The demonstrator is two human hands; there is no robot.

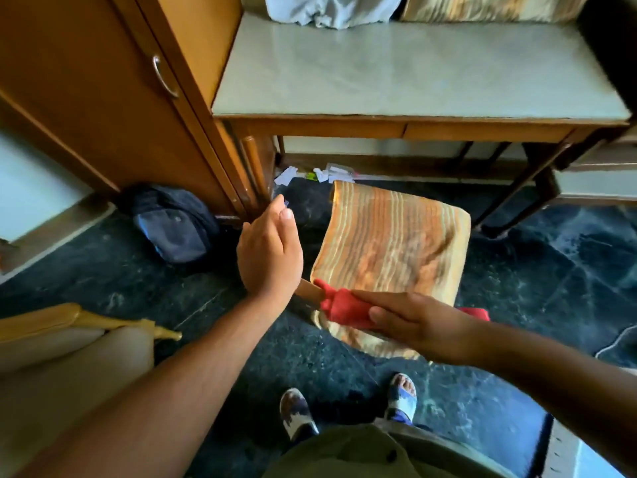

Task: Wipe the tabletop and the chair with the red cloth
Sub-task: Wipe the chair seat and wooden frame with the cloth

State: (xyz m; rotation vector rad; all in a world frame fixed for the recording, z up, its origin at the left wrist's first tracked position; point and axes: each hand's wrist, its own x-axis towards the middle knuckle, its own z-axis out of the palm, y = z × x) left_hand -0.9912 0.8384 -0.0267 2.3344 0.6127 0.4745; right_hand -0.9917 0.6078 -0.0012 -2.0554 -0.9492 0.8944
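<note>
The chair [393, 243] with a striped orange cushion stands on the dark floor in front of the table. The red cloth [344, 307] lies over the wooden top rail of the chair's back, and my right hand [417, 326] presses flat on it, fingers pointing left. A corner of the cloth shows past my wrist at the right. My left hand [270, 250] hovers just left of the chair with its fingers apart and nothing in it. The pale grey tabletop [413, 77] spreads across the upper right.
A wooden wardrobe [113, 98] stands at the left, with a dark backpack [172, 224] at its foot. Crumpled grey fabric [331, 10] and a striped cushion [489, 6] sit at the table's back. Paper scraps [310, 174] lie under the table. An armchair [62, 346] is at lower left.
</note>
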